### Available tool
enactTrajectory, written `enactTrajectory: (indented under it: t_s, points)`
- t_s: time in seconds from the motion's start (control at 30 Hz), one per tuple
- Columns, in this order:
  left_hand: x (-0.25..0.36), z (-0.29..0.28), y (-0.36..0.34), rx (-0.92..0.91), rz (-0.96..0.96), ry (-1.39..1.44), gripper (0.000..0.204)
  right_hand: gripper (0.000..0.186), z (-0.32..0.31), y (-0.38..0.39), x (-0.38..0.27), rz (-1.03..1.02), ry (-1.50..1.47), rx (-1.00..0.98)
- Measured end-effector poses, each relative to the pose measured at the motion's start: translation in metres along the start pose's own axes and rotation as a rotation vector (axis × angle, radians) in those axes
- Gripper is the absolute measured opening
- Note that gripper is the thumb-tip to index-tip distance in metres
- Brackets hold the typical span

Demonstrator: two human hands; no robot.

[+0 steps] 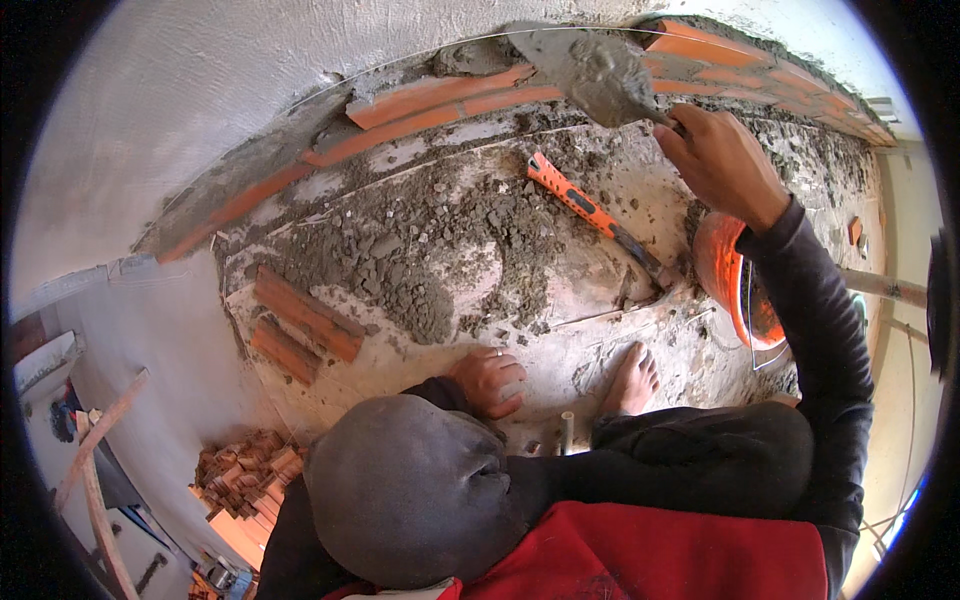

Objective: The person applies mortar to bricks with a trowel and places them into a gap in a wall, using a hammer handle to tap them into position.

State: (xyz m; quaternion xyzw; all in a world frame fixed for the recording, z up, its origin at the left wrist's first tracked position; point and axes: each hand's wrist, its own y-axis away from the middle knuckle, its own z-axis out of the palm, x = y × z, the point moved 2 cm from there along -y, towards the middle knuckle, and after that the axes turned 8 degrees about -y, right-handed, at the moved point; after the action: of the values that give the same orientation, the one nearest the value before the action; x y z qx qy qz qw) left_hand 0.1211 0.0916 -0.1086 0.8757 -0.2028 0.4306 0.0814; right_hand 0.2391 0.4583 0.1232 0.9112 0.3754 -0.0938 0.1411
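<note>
My right hand (725,165) is closed round the handle of a trowel (545,45), reaching out toward the wall. Wet grey mortar (610,72) lies on the trowel's blade, which hangs over the low course of orange bricks (430,105) and hides part of it. My left hand (487,382), with a ring on one finger, is low by the floor, its fingers curled and nothing seen in them. A brick hammer (580,200) with an orange and black handle lies on the floor between the hands.
An orange bucket (718,265) stands under my right forearm. Crumbled mortar (390,275) covers much of the floor. Loose bricks (308,312) lie at the left, with a brick pile (245,480) farther back. A thin string runs along the brickwork. My bare foot (632,380) rests nearby.
</note>
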Motion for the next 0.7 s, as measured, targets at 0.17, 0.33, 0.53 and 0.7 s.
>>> enactTrajectory:
  t_s: [0.17, 0.33, 0.53, 0.7]
  points:
    - [0.01, -0.016, -0.011, -0.037, -0.084, -0.012, 0.027, 0.023, 0.07, 0.01, 0.023, -0.25, -0.292, 0.178]
    - [0.01, -0.016, -0.013, 0.068, -0.032, -0.015, 0.026, 0.022, 0.115, -0.022, 0.014, -0.236, -0.165, 0.223]
    - [0.012, -0.021, -0.013, 0.018, -0.069, -0.039, 0.026, 0.027, 0.111, -0.029, 0.068, -0.157, -0.257, 0.159]
    - [0.012, -0.022, -0.015, 0.01, -0.075, -0.019, 0.026, 0.029, 0.087, -0.028, 0.089, -0.102, -0.243, -0.005]
